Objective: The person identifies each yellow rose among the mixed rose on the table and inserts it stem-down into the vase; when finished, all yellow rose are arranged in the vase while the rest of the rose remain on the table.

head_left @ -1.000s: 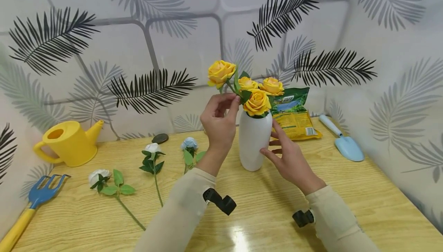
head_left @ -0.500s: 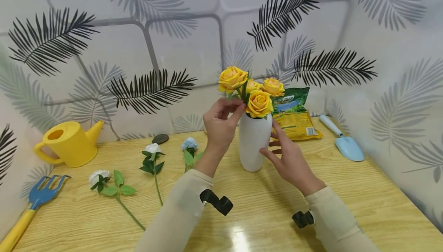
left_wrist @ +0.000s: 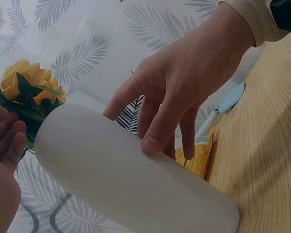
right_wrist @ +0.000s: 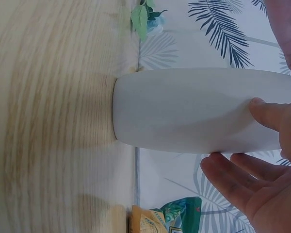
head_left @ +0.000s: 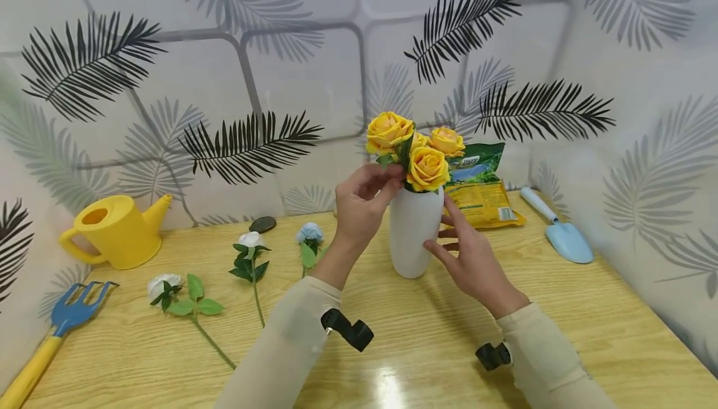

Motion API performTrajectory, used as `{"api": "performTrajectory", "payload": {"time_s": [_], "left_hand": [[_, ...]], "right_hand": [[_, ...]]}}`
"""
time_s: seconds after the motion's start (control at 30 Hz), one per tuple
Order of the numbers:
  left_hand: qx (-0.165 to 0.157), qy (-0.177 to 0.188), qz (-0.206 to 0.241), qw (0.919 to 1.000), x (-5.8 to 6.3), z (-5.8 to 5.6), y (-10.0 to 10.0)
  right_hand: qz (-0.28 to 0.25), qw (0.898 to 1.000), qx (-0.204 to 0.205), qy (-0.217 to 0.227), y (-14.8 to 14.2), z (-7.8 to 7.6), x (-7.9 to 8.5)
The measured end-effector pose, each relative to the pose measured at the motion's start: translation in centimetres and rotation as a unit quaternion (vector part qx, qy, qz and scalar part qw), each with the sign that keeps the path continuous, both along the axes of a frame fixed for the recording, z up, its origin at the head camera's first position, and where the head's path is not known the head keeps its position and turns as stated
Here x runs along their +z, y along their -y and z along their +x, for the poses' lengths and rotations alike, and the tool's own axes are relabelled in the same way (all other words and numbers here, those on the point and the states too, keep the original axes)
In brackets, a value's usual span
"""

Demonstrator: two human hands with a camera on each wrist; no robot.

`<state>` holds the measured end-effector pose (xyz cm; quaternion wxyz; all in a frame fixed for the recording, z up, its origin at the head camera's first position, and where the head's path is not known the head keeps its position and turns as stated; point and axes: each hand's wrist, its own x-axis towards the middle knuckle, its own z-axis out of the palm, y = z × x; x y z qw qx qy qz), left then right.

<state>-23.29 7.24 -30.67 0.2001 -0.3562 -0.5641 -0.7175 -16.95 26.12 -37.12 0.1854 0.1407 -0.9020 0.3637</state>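
Observation:
My left hand [head_left: 361, 206] pinches the stem of a yellow rose [head_left: 388, 132] at the mouth of a white vase [head_left: 414, 234]. The stem's lower end is hidden by the fingers and the rim. Several yellow roses fill the mouth, among them a front bloom [head_left: 428, 168] and one at the right [head_left: 447, 141]. Low on the vase's right side, my right hand [head_left: 477, 262] steadies it, thumb on the near face and fingers on the side, as the right wrist view shows. The vase [right_wrist: 194, 109] stands upright on the wooden table.
Left on the table lie two white flowers [head_left: 164, 287] [head_left: 250, 240], a pale blue flower [head_left: 310, 232] and a blue hand fork [head_left: 75, 309]. A yellow watering can [head_left: 120, 234] and dark stone [head_left: 262, 224] stand behind. A yellow-green bag [head_left: 479, 200] and blue trowel [head_left: 568, 240] are at the right.
The left hand has moved right and slightly down, bringing the yellow rose closer to the other roses and lower over the vase's mouth. The right hand stays on the vase.

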Motion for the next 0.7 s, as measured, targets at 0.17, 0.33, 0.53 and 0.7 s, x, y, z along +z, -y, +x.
{"api": "performTrajectory", "payload": {"time_s": [0.17,0.33,0.53,0.7], "left_hand": [[-0.001,0.002,-0.016,0.9999,0.1,0.0,0.0],[-0.015,0.0,-0.005,0.9999,0.3,0.3,0.3],[-0.018,-0.022,-0.017,0.9995,0.4,0.5,1.0],[-0.008,-0.017,-0.023,0.9996,-0.2,1.0,2.4]], "right_hand": [[-0.002,1.0,0.0,0.0,-0.1,-0.1,-0.2],[-0.001,1.0,0.0,0.008,0.0,-0.2,-0.2],[-0.004,1.0,-0.008,0.027,-0.1,-0.2,0.0],[0.005,0.999,-0.018,0.047,-0.5,0.2,0.2]]}}
